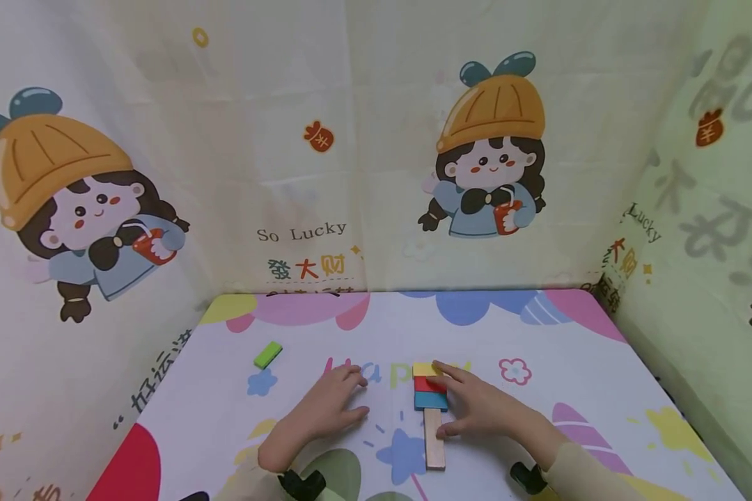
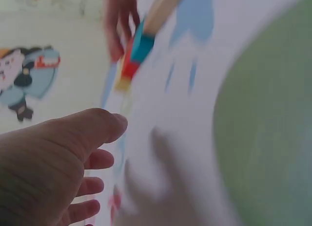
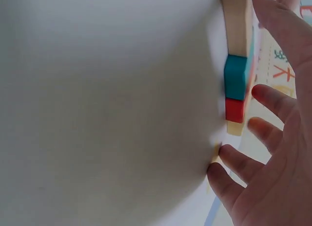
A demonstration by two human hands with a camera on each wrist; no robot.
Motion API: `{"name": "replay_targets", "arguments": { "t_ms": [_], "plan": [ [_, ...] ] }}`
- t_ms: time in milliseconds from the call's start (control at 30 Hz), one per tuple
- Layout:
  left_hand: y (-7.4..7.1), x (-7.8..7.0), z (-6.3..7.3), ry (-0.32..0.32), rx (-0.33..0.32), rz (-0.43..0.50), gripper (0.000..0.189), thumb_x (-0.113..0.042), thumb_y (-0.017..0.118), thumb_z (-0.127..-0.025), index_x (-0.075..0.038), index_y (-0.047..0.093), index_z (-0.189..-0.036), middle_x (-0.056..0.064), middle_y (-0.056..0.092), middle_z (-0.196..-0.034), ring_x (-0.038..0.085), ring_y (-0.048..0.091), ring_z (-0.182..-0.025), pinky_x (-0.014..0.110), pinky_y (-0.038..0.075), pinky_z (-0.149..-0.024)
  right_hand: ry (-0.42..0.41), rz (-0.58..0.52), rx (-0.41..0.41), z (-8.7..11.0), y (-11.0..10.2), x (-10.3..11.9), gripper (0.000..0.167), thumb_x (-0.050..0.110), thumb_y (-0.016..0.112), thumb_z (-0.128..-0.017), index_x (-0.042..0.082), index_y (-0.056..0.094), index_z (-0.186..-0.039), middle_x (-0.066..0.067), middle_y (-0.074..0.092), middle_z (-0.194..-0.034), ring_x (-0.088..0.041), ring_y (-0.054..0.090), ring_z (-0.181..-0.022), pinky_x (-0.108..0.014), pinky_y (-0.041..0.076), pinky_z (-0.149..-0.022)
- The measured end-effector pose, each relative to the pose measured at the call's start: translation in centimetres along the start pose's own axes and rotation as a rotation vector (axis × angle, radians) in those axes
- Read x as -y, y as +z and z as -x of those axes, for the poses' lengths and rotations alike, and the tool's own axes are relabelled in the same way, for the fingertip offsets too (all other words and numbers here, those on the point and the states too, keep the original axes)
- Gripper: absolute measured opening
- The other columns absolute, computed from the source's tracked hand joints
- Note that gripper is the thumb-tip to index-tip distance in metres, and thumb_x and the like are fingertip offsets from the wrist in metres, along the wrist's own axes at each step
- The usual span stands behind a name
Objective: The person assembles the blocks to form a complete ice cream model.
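Note:
Four-colour blocks lie end to end on the table: a yellow block (image 1: 421,369) farthest, then a red block (image 1: 423,384), a blue block (image 1: 430,401) and a long plain wooden block (image 1: 434,449) nearest. My right hand (image 1: 485,403) is spread along their right side. Its fingertips overlap the yellow and red blocks in the head view, with the thumb beside the wooden one. In the right wrist view the fingers (image 3: 273,102) are apart and loosely bent. To the left of the row, my left hand (image 1: 326,403) hovers over the table holding nothing, its fingers relaxed.
A green block (image 1: 268,355) lies by itself at the back left of the table (image 1: 376,327), whose cover is printed with colourful shapes and letters. Patterned cloth (image 1: 382,209) hangs at the back and both sides.

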State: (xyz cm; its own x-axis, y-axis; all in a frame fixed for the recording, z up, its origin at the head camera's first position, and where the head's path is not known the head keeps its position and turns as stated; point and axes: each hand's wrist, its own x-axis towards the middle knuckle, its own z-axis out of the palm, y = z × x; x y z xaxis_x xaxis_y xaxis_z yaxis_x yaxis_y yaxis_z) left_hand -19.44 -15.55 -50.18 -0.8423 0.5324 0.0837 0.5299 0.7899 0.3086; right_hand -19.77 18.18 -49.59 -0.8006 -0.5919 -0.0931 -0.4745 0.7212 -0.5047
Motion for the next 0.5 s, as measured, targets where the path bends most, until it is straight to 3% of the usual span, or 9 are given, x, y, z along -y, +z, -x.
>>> {"name": "replay_targets", "arguments": {
  "t_ms": [200,400,500],
  "plan": [
    [-2.5,4.2,0.5,-0.149,-0.024,-0.033,0.030,-0.028,0.079,-0.089,-0.010,0.068,-0.111,0.018,0.061,-0.136,0.038,0.055,-0.131,0.056,0.045,-0.110,-0.027,0.048,-0.007,0.8,0.5,0.0,0.094,0.070,0.078,-0.077,0.025,0.048,-0.154,-0.006,0.033,-0.167,-0.039,0.037,-0.150,-0.062,0.039,-0.114],
    [-5.3,8.4,1.3,-0.299,-0.059,-0.099,0.034,-0.024,0.074,-0.091,-0.004,0.066,-0.118,0.024,0.057,-0.138,0.044,0.053,-0.128,0.061,0.045,-0.106,-0.057,0.064,-0.024,1.3,0.9,0.0,0.089,0.073,0.075,-0.077,0.030,0.050,-0.152,-0.005,0.037,-0.165,-0.043,0.036,-0.149,-0.064,0.040,-0.112],
    [-5.9,10.2,1.6,-0.368,-0.068,-0.114,0.039,-0.023,0.071,-0.093,-0.001,0.063,-0.123,0.026,0.056,-0.136,0.046,0.054,-0.123,0.062,0.046,-0.102,-0.076,0.074,-0.039,1.5,1.1,0.1,0.082,0.073,0.073,-0.079,0.032,0.053,-0.148,-0.004,0.040,-0.164,-0.043,0.038,-0.149,-0.064,0.040,-0.111]
  ]
}}
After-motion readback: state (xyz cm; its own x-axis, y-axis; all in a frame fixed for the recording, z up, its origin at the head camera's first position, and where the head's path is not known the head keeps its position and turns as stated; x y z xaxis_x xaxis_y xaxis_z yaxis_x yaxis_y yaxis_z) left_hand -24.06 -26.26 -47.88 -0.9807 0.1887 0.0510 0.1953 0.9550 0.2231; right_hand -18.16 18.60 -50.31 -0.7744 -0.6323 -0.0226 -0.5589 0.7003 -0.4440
